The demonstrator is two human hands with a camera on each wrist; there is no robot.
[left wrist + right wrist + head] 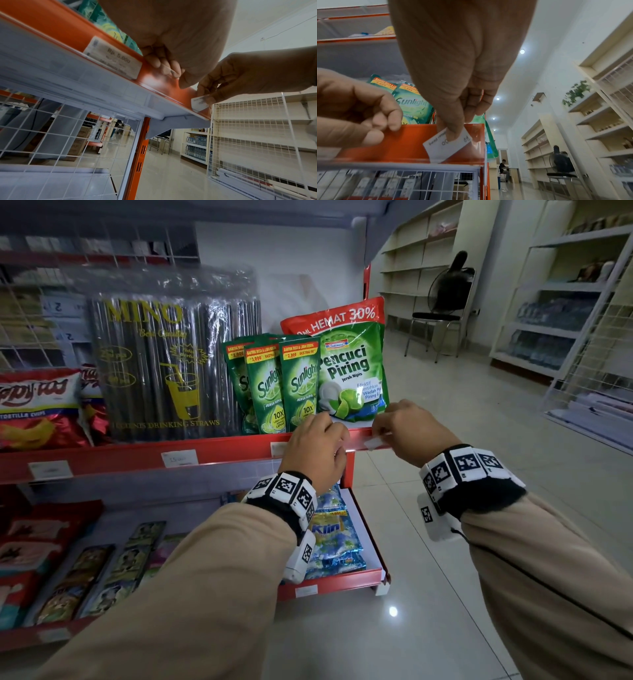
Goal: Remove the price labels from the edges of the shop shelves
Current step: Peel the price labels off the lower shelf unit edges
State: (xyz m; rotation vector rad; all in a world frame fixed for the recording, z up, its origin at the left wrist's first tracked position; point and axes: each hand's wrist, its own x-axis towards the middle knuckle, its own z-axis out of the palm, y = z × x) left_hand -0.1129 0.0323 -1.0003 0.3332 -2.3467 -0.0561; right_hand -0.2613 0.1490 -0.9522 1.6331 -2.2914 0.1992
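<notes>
Two hands on the red shelf edge [219, 451], far right end: right hand [407, 429] pinching a price label [375, 442], left hand [317, 445] curled over the strip. From the left wrist: fingers [159, 62] pressing the clear cover, another label [113, 58] left of it. From the right wrist: label [447, 143] tilted, half out. Mid-pull, probably; next, slide it clear without tearing, then go left.
</notes>
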